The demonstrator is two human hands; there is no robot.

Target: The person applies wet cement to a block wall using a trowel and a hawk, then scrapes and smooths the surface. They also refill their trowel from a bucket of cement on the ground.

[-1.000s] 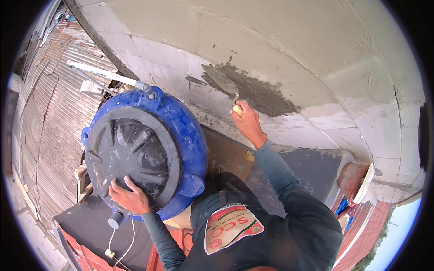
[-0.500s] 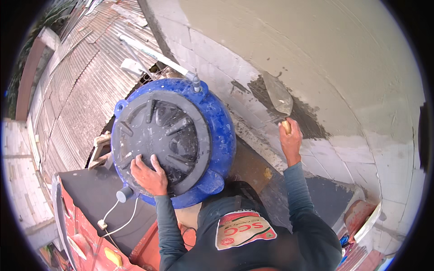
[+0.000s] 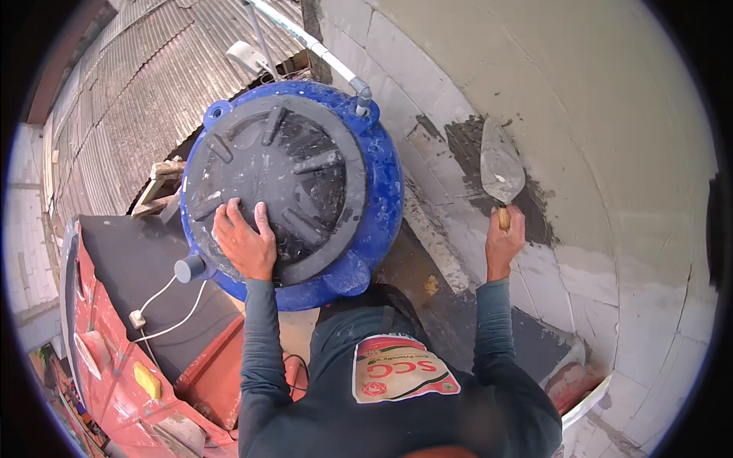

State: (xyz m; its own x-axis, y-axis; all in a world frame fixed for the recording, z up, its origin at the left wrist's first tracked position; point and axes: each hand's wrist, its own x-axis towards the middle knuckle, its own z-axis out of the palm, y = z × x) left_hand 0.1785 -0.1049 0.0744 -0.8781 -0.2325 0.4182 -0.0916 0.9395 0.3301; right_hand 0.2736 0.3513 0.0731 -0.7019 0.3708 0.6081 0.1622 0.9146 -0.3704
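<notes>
Overhead, grey block wall [image 3: 657,305], patchily plastered.

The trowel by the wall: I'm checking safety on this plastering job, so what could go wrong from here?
1. The right hand grips the trowel only by its short handle, blade up against the wet mortar patch; mortar could slide off onto the arm.
2. The left hand leans on the dark lid of the blue tank; if the lid shifts, balance could go.
</notes>
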